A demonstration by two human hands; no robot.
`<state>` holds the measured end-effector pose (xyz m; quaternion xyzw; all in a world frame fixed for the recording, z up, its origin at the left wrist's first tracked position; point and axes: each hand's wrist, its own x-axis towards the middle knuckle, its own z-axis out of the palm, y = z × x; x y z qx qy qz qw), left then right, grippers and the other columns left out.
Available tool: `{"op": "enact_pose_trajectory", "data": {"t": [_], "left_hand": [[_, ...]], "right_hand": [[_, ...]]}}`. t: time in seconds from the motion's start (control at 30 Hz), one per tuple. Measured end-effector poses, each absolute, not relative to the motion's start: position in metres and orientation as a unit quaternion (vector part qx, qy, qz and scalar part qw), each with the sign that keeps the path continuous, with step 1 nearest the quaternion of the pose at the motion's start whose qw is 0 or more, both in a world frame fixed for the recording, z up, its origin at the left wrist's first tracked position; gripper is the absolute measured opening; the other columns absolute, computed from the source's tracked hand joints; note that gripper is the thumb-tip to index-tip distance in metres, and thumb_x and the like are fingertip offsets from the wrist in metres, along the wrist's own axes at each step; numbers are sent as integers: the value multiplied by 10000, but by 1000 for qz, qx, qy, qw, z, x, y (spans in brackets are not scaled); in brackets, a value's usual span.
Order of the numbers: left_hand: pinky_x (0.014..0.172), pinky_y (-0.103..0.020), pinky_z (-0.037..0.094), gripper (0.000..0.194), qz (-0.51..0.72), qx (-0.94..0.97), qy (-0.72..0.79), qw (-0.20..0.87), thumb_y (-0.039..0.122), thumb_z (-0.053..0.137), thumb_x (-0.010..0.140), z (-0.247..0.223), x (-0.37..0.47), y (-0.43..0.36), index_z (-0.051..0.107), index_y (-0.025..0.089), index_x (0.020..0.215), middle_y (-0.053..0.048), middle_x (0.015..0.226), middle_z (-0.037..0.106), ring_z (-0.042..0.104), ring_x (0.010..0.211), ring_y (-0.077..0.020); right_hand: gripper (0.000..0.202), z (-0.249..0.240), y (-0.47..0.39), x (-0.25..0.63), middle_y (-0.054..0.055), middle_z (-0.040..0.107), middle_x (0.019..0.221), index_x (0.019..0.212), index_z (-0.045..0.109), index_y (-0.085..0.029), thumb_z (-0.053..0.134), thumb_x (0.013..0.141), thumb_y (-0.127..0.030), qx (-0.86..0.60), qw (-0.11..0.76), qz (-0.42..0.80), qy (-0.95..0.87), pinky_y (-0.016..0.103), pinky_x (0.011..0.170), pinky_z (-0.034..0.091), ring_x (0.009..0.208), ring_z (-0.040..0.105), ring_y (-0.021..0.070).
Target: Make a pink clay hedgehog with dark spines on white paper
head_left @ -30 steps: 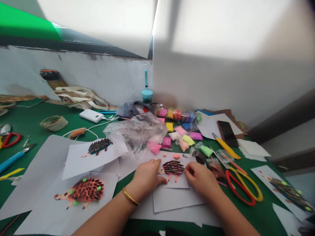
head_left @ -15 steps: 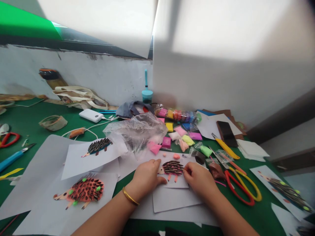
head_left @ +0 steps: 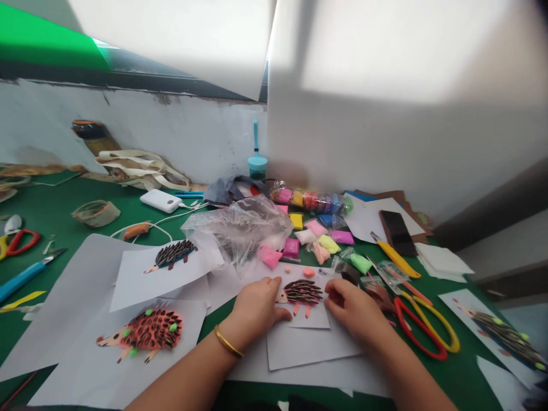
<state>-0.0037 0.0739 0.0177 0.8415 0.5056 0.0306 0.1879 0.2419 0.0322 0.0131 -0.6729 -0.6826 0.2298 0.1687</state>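
Note:
A small hedgehog figure (head_left: 303, 292) with dark spines, a pale face and pink legs lies on a white card (head_left: 314, 321). My left hand (head_left: 259, 305), with a gold bangle at the wrist, rests on the card's left edge by the hedgehog's face, thumb and fingers apart. Just off the card's right edge is my right hand (head_left: 349, 302), its fingers curled together; whatever they may hold is hidden. Two small lumps of pink clay, one of them (head_left: 309, 272) larger, sit above the hedgehog. More white paper (head_left: 308, 351) lies underneath.
Clay packets (head_left: 291, 248) and crumpled clear plastic (head_left: 244, 228) lie behind my hands. To the right are red-and-yellow scissors (head_left: 422, 325), a yellow cutter (head_left: 396, 258) and a phone (head_left: 397, 233). Other hedgehog pictures (head_left: 149, 331) lie left and right.
My right hand has moved slightly right, away from the hedgehog's rear end. My left hand has stayed in place on the card. The view has shifted a little.

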Motion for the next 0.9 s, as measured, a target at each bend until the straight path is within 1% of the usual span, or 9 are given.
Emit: {"op": "enact_pose_trajectory", "data": {"t": [0.1,0.2,0.4,0.7,0.9], "left_hand": [[764,-365,482,679,32,842,508,182,565,732,681,17,-4,74,550,221,1237,-93,1076,651,636,924,-289],[761,-359,481,675,33,840,511,179,568,733,678,16,-4,73,552,225,1231,-88,1065,651,637,915,-283],[794,-358,475,664,27,835,514,195,555,727,688,18,-3,74,548,224,1235,-94,1095,643,629,948,-285],[817,-382,465,657,31,830,512,218,540,726,693,20,-3,74,550,213,1235,-114,1100,636,619,970,-307],[801,-375,467,674,35,834,510,209,544,737,682,18,-3,74,550,217,1241,-114,1099,641,621,960,-307]], "right_hand": [[183,12,34,249,22,644,942,948,648,-238,532,810,-208,-622,197,239,-719,285,764,457,867,606,176],[217,11,37,250,37,641,987,961,693,-251,522,837,-202,-588,207,242,-744,299,834,463,932,603,185],[208,8,41,249,50,645,931,923,736,-246,534,873,-242,-588,198,219,-753,307,821,482,897,608,192],[211,3,41,245,38,652,891,908,744,-242,533,897,-237,-577,195,156,-778,299,796,482,856,607,176],[207,2,41,243,36,656,868,896,743,-237,536,903,-231,-573,184,135,-787,291,786,483,836,611,175]]}}
